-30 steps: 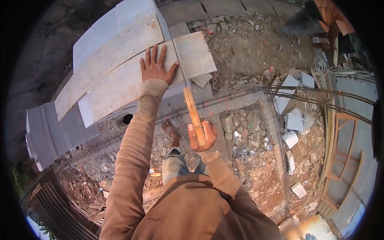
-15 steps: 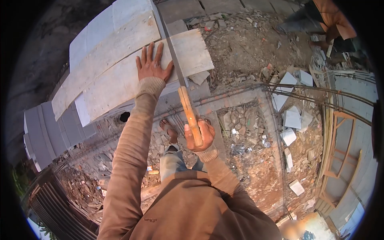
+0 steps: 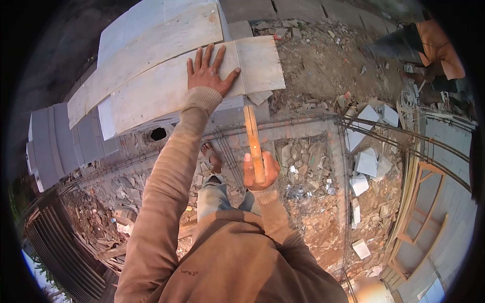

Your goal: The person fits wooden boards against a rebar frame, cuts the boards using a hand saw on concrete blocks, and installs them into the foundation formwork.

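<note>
My left hand lies flat with fingers spread on a long pale board. The board rests on a stack of white blocks, alongside a second board. My right hand is closed round the wooden handle of a handsaw, just off the board's near edge. The saw's blade is hardly visible from this angle. A thin dark line crosses the board to the right of my left hand, in line with the handle.
Grey blocks are stacked at the left. Rebar runs across the right side. Broken white blocks and rubble cover the ground. Another person is at the upper right; a wooden frame stands below.
The saw's blade, seen broadly along the board before, now hardly shows, and its handle points more nearly straight ahead. My left hand still presses on the board. The whole view has shifted slightly.
</note>
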`<state>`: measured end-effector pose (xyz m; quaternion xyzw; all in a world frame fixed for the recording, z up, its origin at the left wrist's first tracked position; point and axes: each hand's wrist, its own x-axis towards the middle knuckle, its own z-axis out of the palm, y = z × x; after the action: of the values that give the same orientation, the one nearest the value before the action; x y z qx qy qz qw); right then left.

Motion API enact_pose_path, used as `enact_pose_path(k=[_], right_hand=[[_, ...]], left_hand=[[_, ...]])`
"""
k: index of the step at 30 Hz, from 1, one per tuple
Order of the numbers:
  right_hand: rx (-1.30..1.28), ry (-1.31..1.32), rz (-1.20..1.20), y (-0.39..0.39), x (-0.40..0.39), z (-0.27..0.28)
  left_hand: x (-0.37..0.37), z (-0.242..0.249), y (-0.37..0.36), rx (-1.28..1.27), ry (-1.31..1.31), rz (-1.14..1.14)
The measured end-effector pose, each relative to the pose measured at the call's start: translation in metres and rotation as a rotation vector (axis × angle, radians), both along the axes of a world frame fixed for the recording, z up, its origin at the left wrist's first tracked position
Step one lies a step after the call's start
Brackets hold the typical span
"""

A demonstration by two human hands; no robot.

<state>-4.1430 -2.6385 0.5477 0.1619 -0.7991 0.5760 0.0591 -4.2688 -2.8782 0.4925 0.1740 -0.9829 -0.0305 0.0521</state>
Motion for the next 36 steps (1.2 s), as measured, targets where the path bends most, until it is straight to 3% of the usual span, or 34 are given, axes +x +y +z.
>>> enact_pose_path(k=[23,25,36], right_hand=[[0.011,-0.119,-0.038,-0.006,-0.012,-0.005],[0.003,-0.018,-0.041,-0.005,-0.012,-0.008],[0.034,-0.024,-0.032,-0.01,-0.009,-0.005]], left_hand=[[0.002,-0.004,0.001,-0.037,0.06,0.013],[0.0,-0.006,0.0,-0.033,0.074,0.013],[0.001,-0.005,0.002,-0.081,0.07,0.018]])
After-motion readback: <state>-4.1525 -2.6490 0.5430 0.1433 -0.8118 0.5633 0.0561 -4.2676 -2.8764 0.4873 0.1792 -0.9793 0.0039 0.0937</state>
